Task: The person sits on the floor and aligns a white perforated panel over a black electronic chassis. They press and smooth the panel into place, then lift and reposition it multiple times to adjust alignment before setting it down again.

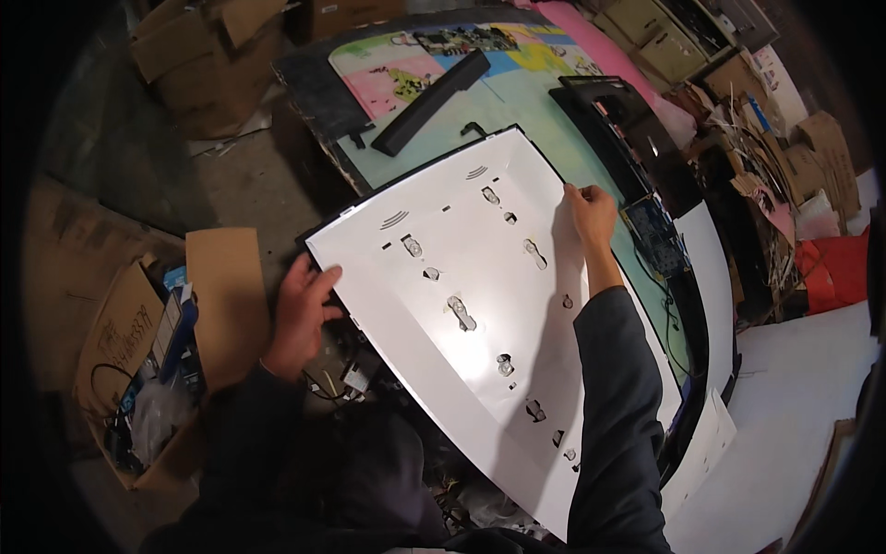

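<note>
A large white reflector sheet [434, 277] with several cut-outs lies in a dark-edged screen backlight frame [346, 210]. Small lens-like pieces and dark spots show through the cut-outs. My right hand [592, 217] is closed in a pinch on the sheet's right edge, near the far corner. At the left edge, my left hand [300, 319] has its fingers apart, with fingertips against the rim; its underside is hidden. A shadow falls across the sheet beside my right forearm.
Under the frame is a table with a colourful cover [378, 175]. It carries a black bar [432, 103], a circuit board [461, 39] and a black panel [637, 138]. Another board [657, 235] lies right. An open carton [221, 305] of parts stands left; scrap cardboard [821, 148] is piled right.
</note>
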Motion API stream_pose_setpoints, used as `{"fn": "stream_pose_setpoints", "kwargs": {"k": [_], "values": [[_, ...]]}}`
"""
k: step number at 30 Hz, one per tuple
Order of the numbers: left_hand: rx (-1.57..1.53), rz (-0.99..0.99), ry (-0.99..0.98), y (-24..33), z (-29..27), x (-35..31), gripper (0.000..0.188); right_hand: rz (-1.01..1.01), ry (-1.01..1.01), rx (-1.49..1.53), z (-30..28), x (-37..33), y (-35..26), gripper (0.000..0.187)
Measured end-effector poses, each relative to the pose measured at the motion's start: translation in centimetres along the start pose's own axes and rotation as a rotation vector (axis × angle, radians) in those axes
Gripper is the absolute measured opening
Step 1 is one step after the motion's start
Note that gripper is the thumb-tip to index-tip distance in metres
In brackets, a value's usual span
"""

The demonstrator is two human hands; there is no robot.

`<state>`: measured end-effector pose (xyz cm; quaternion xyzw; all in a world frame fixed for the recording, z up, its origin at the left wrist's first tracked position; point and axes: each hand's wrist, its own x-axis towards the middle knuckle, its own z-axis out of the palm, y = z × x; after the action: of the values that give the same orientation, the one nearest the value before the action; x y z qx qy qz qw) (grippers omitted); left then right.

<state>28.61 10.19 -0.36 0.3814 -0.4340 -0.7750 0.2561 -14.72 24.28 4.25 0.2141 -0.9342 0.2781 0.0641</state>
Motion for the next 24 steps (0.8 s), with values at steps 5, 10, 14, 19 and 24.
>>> {"fn": "stream_pose_setpoints", "kwargs": {"k": [5,10,14,19,24], "values": [[-0.134,0.052,0.063,1.0,-1.0,2.5,0.027,-0.021,0.002,0.006,0.0,-0.7,-0.4,0.041],[-0.127,0.064,0.042,0.9,-1.7,3.6,0.025,-0.192,0.058,-0.062,0.4,-0.5,0.3,0.041],[0.025,0.078,0.019,1.8,-3.0,5.6,0.026,-0.441,0.115,-0.180,1.0,-1.1,-0.9,0.040],[0.551,0.158,-0.172,5.7,-2.7,8.8,0.027,-0.779,-0.005,-0.268,2.9,-2.9,-5.2,0.048],[0.741,0.128,-0.248,7.2,-0.7,11.5,0.026,-0.862,-0.149,-0.308,6.1,-3.2,-7.7,0.066]]}}
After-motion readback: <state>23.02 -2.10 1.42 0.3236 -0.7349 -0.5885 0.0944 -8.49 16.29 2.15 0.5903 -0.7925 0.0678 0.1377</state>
